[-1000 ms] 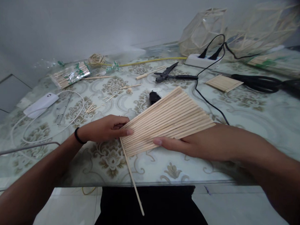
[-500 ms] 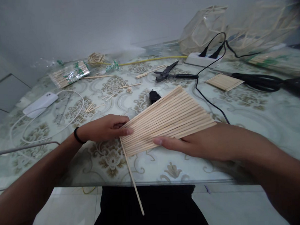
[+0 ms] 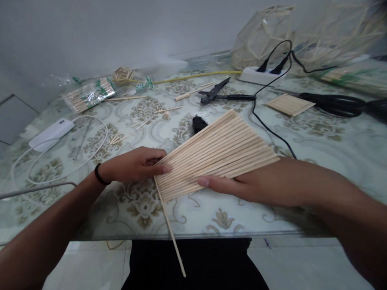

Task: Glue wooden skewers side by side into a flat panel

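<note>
Between my hands is a fan-shaped panel of wooden sticks (image 3: 213, 152), laid side by side and tilted above the table. My left hand (image 3: 140, 163) grips its narrow left end, thumb on top and fingers partly hidden underneath. Along that end runs a single long stick (image 3: 173, 232), which sticks out past the panel and over the table's front edge. My right hand (image 3: 245, 185) holds the lower right side, its thumb on the top face and the other fingers hidden below. Just behind the panel lies a small black object (image 3: 198, 124), partly covered by it.
Pliers (image 3: 215, 93), black-handled scissors (image 3: 331, 104) and a small stick panel (image 3: 290, 105) lie behind. A power strip (image 3: 261, 76) feeds black cords. At left are a white device (image 3: 52, 135) with its cable and bagged sticks (image 3: 90, 95). Stick-framed shapes (image 3: 262, 37) stand back right.
</note>
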Demonstrator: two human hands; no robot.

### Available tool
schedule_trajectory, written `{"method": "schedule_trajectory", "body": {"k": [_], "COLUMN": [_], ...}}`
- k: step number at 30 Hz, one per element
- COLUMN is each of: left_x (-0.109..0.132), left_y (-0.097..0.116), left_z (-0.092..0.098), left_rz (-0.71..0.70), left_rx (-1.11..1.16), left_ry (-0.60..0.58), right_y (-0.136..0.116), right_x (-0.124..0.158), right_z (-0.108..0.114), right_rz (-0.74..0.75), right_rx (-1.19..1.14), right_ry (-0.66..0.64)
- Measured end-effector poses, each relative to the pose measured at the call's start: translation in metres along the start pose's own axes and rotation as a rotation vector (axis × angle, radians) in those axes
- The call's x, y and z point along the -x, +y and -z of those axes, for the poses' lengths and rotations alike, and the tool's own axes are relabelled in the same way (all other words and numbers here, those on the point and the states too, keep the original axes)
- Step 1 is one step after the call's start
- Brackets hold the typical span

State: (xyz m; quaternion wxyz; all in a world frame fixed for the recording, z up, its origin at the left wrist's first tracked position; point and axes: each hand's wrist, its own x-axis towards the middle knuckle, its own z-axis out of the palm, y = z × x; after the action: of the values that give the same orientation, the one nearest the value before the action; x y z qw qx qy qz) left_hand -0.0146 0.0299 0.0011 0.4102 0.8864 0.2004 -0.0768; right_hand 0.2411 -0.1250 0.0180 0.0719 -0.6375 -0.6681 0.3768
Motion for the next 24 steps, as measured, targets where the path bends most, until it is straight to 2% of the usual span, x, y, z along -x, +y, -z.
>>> {"method": "schedule_trajectory", "body": {"k": [5,18,24], "left_x": [-0.0004,-0.0003,-0.0003], "left_y": [-0.0003,0.0011,0.0001], "left_z": [-0.0002,0.0000,0.0002], "left_rz": [-0.004,-0.001,-0.012], "left_rx": [0.006,-0.016,-0.014], "left_ry": [-0.002,0.011,0.006], "right_y": [-0.0015,-0.0009,-0.0022], "right_x": [0.0006,0.0002,-0.0020], "right_z": [0.0001,0.0001,-0.0001], "right_rz": [0.039,0.003,0.035], "right_rx": [-0.016,0.016,0.005], "right_ry": [0.005,-0.004,0.001]}}
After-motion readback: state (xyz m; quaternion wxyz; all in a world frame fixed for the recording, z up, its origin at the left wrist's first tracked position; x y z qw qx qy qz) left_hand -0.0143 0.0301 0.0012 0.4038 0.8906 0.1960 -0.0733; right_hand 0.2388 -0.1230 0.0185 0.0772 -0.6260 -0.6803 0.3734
